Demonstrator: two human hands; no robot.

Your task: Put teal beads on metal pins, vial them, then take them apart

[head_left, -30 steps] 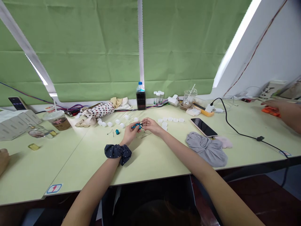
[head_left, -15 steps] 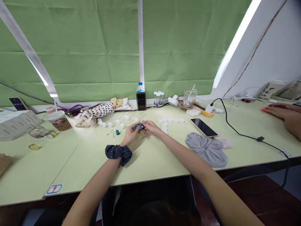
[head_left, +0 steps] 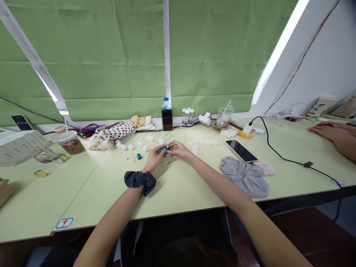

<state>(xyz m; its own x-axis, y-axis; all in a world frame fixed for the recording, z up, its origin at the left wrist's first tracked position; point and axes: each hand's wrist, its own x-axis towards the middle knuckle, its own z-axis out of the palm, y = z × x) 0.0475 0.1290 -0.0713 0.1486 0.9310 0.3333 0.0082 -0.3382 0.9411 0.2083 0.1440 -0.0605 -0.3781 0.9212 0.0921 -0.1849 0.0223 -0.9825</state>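
Observation:
My left hand, a dark dotted scrunchie round its wrist, is closed on a small shiny blue piece whose exact kind is too small to make out. Against it, the fingers of my right hand are pinched together at a tiny dark part; what they grip is mostly hidden. A small teal piece stands on the table left of my hands, beside a thin bent wire. White round caps lie loosely behind my left hand, and more caps form rows to the right.
Behind my hands stand a dark drink bottle and several capped vials. A phone, a grey cloth bow and a black cable lie rightward. A lidded cup is leftward. Other people's hands rest at both edges.
My right fingers have shifted slightly around the blue piece, while my left hand stays almost still. At the left edge, another person's hand has moved a little.

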